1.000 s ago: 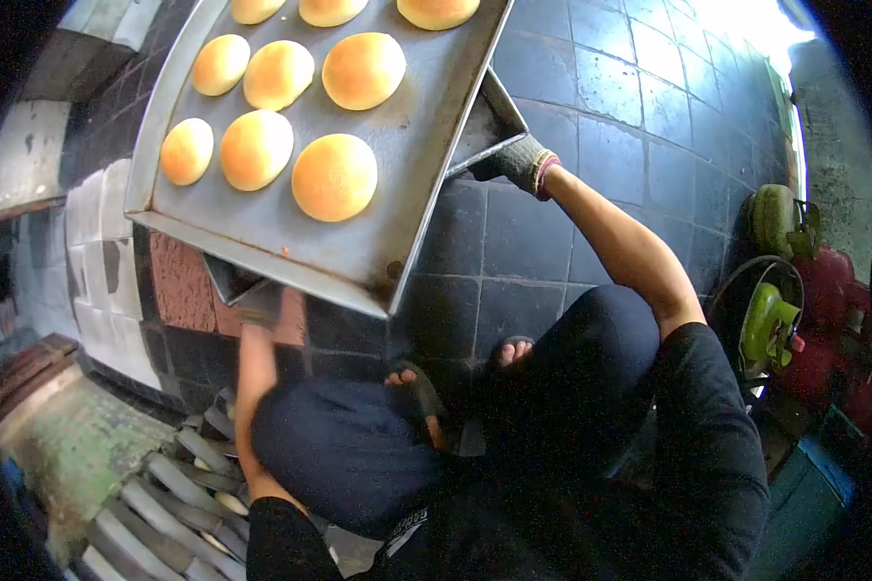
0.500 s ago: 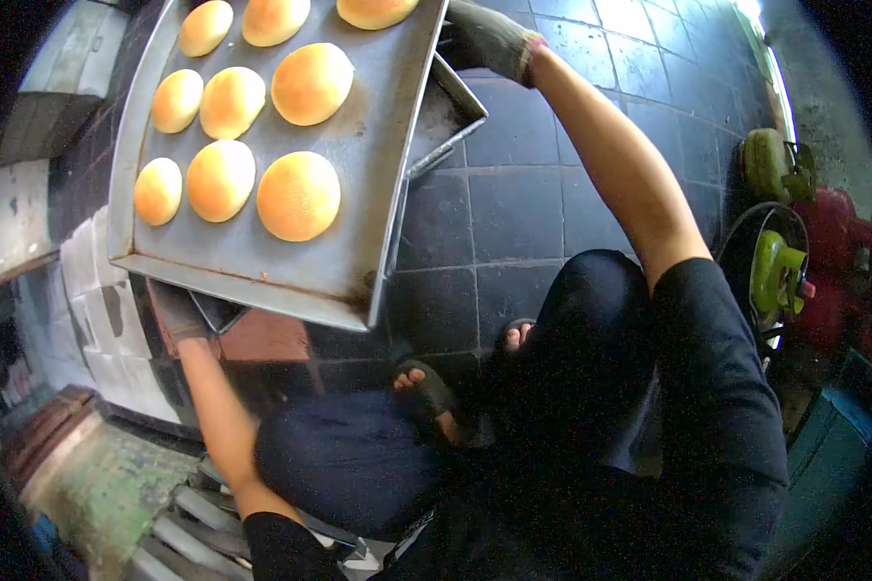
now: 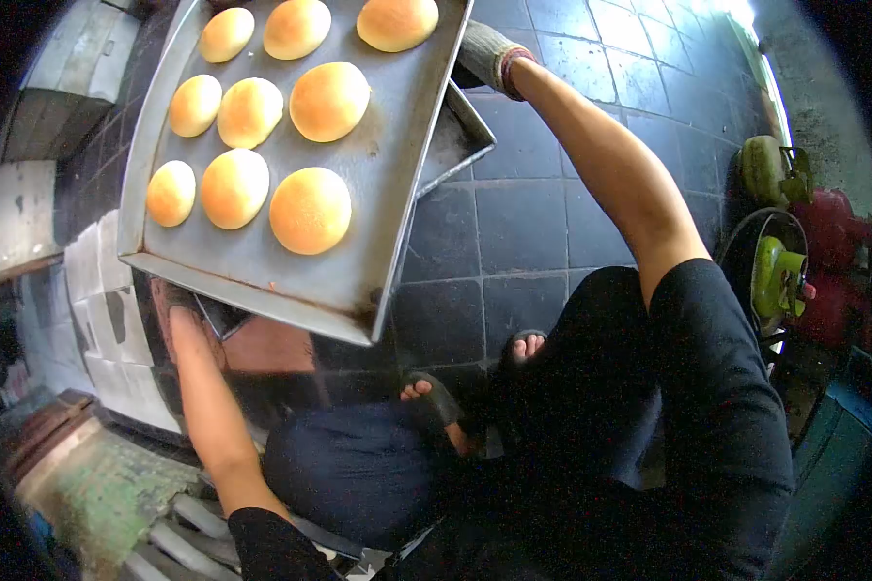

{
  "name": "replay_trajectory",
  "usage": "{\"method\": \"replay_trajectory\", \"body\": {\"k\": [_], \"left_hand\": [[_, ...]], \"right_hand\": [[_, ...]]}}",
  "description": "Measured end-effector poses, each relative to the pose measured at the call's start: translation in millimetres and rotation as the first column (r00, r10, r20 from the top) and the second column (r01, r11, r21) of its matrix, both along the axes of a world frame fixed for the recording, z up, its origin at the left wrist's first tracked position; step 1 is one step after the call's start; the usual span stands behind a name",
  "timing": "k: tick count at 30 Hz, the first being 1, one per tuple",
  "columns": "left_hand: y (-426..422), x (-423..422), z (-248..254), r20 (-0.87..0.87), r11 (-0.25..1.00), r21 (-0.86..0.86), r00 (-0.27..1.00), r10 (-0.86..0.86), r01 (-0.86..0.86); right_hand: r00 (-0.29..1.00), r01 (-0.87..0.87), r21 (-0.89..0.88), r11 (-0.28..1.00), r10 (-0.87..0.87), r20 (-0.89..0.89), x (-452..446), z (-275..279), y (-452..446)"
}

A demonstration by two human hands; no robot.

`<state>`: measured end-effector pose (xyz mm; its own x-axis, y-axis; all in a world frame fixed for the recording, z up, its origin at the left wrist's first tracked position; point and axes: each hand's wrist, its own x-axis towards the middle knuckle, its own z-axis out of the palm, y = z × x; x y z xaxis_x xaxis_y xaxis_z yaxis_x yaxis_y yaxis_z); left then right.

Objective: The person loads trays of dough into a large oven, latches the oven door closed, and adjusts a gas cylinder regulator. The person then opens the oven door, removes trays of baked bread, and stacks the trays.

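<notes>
A metal baking tray carries several round golden buns and is held tilted before me. My right hand, in a grey knitted glove, grips the tray's right side near the top of the view. At the near left corner my left hand supports the tray from below. Its fingers are mostly hidden by the tray. Beneath this tray, another dark metal tray sticks out to the right, and a dark corner shows near my left hand.
Dark floor tiles lie below, with my sandalled feet on them. Green gas cylinders and a red one stand along the right wall. White tiles and a worn green surface are on the left.
The tray of buns has shifted slightly to the right and downward in view, with both hands staying at it. The floor and my feet also sit a little lower in view.
</notes>
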<state>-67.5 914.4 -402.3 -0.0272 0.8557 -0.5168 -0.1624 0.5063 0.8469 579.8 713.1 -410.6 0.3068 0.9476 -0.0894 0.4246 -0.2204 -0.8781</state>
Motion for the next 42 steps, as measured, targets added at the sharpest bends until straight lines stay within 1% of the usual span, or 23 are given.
{"method": "replay_trajectory", "body": {"k": [2,4,5,6,9,10,11,12,13,15,16,17,19,25,26,27,29,31,35,36,37,41,42], "left_hand": [[-9.1,-1.9,4.1,0.004,1.000,0.008,1.000,-0.029,0.029],[-34.2,7.7,23.5,0.004,0.998,0.023,0.998,-0.067,0.067],[-54.5,11.5,34.8,0.001,0.995,0.035,0.996,-0.090,0.090],[-78.8,14.2,47.3,-0.002,0.992,0.050,0.993,-0.115,0.115],[-149.0,1.9,75.1,-0.080,0.945,0.184,0.962,-0.261,0.272],[-164.4,-1.4,85.1,-0.076,0.945,0.197,0.965,-0.251,0.261],[-180.3,-3.4,94.8,-0.050,0.949,0.078,0.952,-0.302,0.305],[-192.7,-2.2,101.4,-0.017,0.936,-0.041,0.937,-0.349,0.349],[-201.0,3.9,104.5,-0.011,0.939,-0.029,0.939,-0.344,0.343],[-210.9,13.7,101.9,-0.342,0.896,0.027,0.846,-0.409,0.444],[-200.6,-0.7,78.6,-0.444,0.844,0.041,0.767,-0.464,0.535],[-204.5,2.5,82.7,-0.441,0.845,0.048,0.771,-0.460,0.532],[-215.1,17.4,92.4,-0.364,0.893,0.048,0.841,-0.402,0.447],[-208.3,11.5,74.8,-0.374,0.872,0.033,0.815,-0.442,0.488],[-209.0,15.8,81.8,-0.374,0.876,0.040,0.820,-0.433,0.480],[-207.7,24.1,93.3,-0.360,0.925,0.086,0.877,-0.317,0.370],[-189.0,25.6,107.2,-0.347,0.962,0.146,0.923,-0.169,0.231],[-152.2,23.1,109.5,-0.006,0.980,0.171,0.994,-0.106,0.105],[-98.0,40.9,102.8,0.105,0.963,0.260,0.989,-0.109,0.078],[-94.3,44.1,102.9,-0.055,0.942,0.313,0.993,-0.107,0.119],[-95.2,44.8,103.6,-0.098,0.937,0.326,0.990,-0.098,0.124],[-94.4,41.7,96.7,-0.354,0.911,0.381,0.935,-0.012,0.156],[-91.5,41.6,95.9,-0.348,0.908,0.390,0.937,-0.011,0.155]], "right_hand": [[0.999,-0.030,0.021,0.999,0.029,0.034,-9.0,12.9,-16.2],[0.983,-0.144,-0.100,0.985,0.154,0.098,-4.8,28.7,-25.6],[0.980,-0.089,-0.181,0.979,0.054,-0.190,-6.9,42.4,-37.9],[0.895,-0.016,-0.275,0.961,-0.109,-0.432,-9.2,56.6,-50.4],[0.929,-0.050,-0.373,0.926,-0.094,-0.358,-21.5,89.9,-104.3],[0.865,-0.179,-0.432,0.884,-0.068,-0.498,-16.8,78.2,-110.6],[0.867,-0.226,-0.535,0.814,-0.082,-0.492,-40.1,117.6,-122.1],[0.908,-0.269,-0.478,0.836,0.055,-0.416,-59.2,115.4,-131.4],[0.891,-0.167,-0.471,0.866,-0.072,-0.449,-90.3,149.4,-138.0],[0.949,-0.107,-0.386,0.916,-0.022,-0.313,-109.2,139.6,-139.1],[0.960,-0.088,-0.415,0.906,-0.034,-0.279,-109.0,136.4,-133.6],[0.962,-0.088,-0.412,0.907,-0.031,-0.273,-108.9,134.9,-132.8],[0.961,-0.040,-0.409,0.912,-0.077,-0.267,-105.4,130.7,-131.8],[0.972,-0.142,-0.427,0.893,0.045,-0.229,-95.5,140.5,-132.3],[0.978,-0.100,-0.418,0.903,0.011,-0.209,-87.4,140.9,-130.4],[0.981,-0.062,-0.403,0.913,-0.019,-0.192,-75.5,136.9,-125.4],[0.890,0.185,-0.293,0.938,-0.286,-0.356,-50.9,116.9,-103.5],[0.776,0.286,-0.249,0.925,-0.376,-0.505,-42.3,128.0,-76.4],[0.749,0.103,-0.277,0.955,-0.258,-0.611,-25.6,121.2,-26.5],[0.742,0.181,-0.195,0.964,-0.264,-0.616,-30.1,109.1,-16.1],[0.734,0.258,-0.113,0.960,-0.270,-0.623,-36.3,105.4,-10.0],[0.755,0.245,-0.125,0.961,-0.270,-0.597,-52.9,133.2,-15.1],[0.759,0.248,-0.115,0.962,-0.267,-0.595,-46.2,127.8,-10.1]]}}
